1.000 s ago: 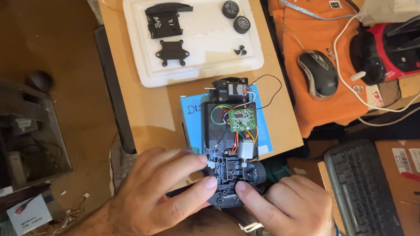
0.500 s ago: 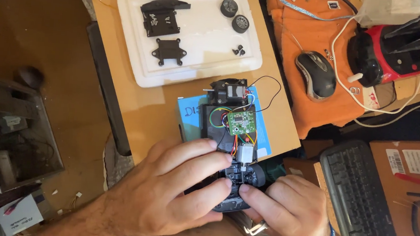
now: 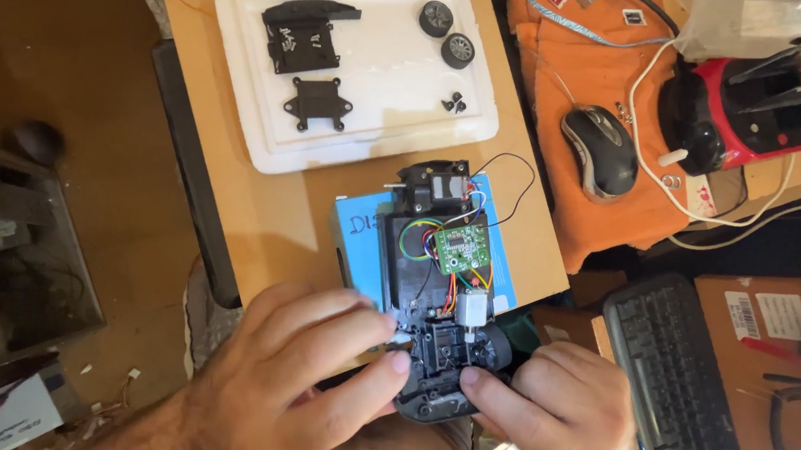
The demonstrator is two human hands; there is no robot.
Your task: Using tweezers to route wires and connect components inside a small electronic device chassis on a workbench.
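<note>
Both hands pinch the toy car chassis [image 3: 441, 295]: left hand [image 3: 298, 379] and right hand [image 3: 563, 404] fingers closed on its near end. Looks light, stiff plastic; loose wires seem fragile, so best held by the edges.

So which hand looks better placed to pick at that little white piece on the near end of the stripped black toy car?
Probably the left hand: its fingertips already pinch at the small white part on the black toy car chassis. The right hand steadies the chassis's near end from the other side.
</note>
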